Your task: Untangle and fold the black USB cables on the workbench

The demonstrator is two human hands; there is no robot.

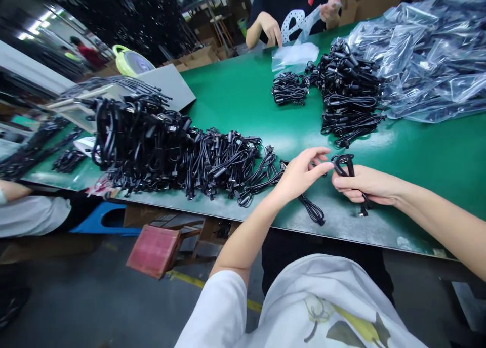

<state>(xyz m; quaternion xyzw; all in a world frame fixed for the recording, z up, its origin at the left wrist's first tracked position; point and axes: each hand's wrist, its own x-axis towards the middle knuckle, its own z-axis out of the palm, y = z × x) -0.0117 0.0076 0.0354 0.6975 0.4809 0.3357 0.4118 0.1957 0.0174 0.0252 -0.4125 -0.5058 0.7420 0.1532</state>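
Green tabletop (235, 92); black cable coil (351, 167) partly inside the right grip (367, 185).

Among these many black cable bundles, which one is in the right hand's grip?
The looped bundle sticking out above and below the right hand; the piled bundles lie on the green table.

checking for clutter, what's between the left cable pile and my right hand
In the head view, between the left cable pile and the right hand are the left hand and, partly hidden by it, a cable bundle.
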